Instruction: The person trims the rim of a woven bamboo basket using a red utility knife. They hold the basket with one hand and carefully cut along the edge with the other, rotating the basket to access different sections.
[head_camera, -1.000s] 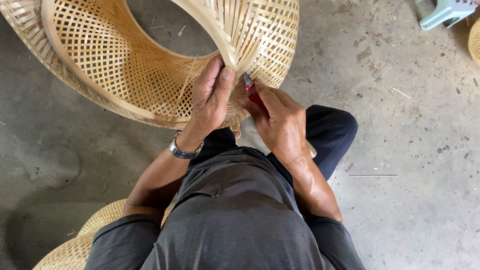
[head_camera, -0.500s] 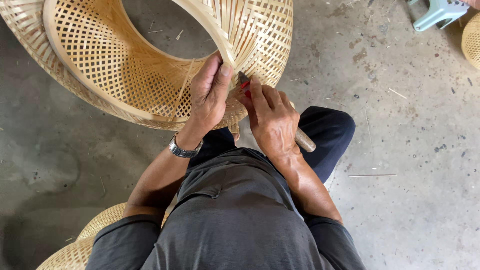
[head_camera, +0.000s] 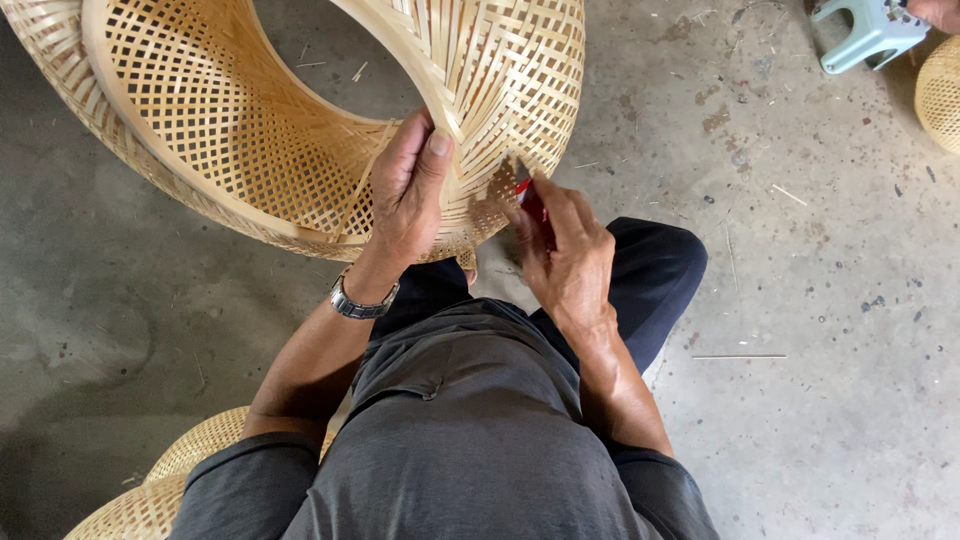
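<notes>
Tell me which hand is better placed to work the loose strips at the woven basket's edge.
Probably the right hand: it holds a red-handled tool with its tip at the woven bamboo basket edge. The left hand grips and steadies the rim.

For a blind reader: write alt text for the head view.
Seen from above, a seated person's left hand grips a large woven bamboo basket while the right hand holds a red-handled tool against its weave, over a concrete floor.
</notes>
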